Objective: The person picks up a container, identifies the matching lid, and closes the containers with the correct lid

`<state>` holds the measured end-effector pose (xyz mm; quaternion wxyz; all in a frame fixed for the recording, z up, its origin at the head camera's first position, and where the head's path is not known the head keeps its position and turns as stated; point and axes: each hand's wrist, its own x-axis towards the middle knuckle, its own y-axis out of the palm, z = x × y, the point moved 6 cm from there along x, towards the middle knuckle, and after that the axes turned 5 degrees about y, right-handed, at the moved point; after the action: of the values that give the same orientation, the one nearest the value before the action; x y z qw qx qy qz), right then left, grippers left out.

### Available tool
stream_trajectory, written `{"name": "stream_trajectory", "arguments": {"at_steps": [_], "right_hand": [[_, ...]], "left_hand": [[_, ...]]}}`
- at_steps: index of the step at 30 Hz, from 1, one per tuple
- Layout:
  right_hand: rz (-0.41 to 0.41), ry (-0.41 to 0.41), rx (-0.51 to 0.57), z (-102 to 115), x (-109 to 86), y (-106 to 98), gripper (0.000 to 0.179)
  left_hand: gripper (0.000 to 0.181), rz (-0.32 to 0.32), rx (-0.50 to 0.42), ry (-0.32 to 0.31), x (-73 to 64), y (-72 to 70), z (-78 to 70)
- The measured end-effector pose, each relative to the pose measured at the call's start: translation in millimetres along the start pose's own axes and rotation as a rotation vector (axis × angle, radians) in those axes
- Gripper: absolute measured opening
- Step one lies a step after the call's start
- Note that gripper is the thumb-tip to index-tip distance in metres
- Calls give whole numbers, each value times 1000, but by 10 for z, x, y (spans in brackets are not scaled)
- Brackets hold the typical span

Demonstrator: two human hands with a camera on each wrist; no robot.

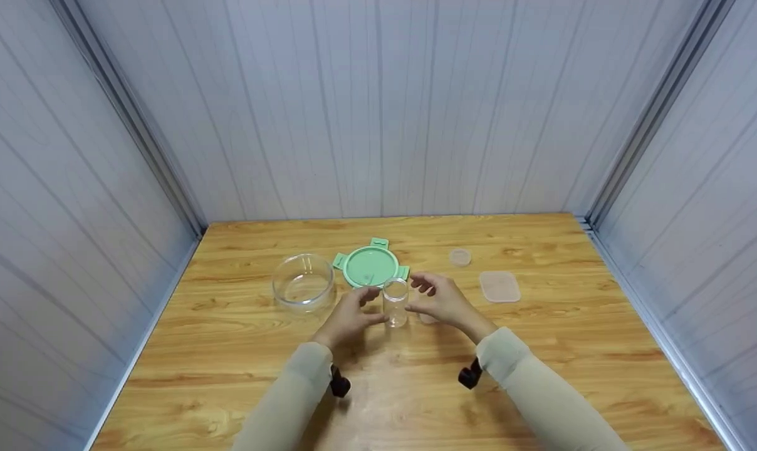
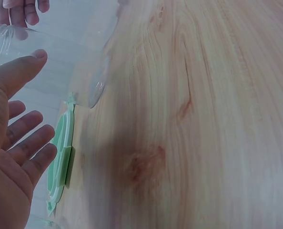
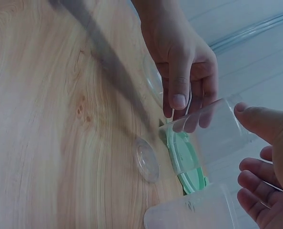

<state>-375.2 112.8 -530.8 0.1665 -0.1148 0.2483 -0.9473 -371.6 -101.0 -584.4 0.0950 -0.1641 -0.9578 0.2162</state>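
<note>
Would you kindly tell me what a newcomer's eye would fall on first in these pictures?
Probably the green lid, the boldest colour here, lying on the wooden table just beyond the hands. Next might come the clear cylinder between the left hand and the right hand, then the clear round bowl to the lid's left.

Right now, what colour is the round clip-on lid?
The round clip-on lid is mint green; head view shows best.
</note>
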Motion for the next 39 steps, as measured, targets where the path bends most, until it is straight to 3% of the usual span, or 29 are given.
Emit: {"name": "stream_trajectory", "arguments": {"at_steps": [20,32,39], "right_hand": [[60,39,-47,21,107,96,51],[59,82,-97,12,133,133,41],[63,41,-86,43,123,125,45]], "left_hand": [[56,23,-44,21,55,87,-10],[44,25,-19,24,88,121,5],[36,20,18,58,66,103,-37]]}}
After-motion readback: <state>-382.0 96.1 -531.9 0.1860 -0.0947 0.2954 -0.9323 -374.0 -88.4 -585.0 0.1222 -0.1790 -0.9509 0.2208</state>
